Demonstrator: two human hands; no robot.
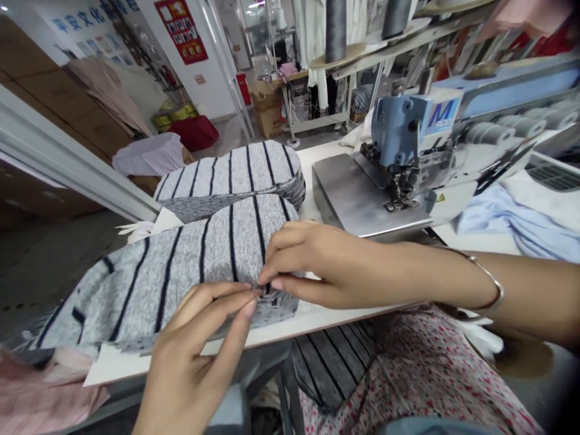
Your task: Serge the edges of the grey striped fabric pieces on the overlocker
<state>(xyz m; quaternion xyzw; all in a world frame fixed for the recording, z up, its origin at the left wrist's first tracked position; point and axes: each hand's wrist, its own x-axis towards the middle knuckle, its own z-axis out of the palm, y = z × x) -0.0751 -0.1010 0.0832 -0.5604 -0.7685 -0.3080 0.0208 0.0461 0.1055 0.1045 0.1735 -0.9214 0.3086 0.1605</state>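
Observation:
A stack of grey fabric pieces with dark stripes lies along the front of the white table. At its near right edge my left hand pinches the edge of the cloth between thumb and fingers. My right hand meets it there from the right, thumb and fingertips closed on the same edge. How many layers lie between the fingertips cannot be made out. A second stack of striped pieces sits just behind. Below the table edge, another striped piece rests on my lap, by a flowered cloth.
A blue sewing machine with a metal plate stands at the right rear. Thread cones rise behind it. Light blue fabric lies at the far right. A white post slants along the left side.

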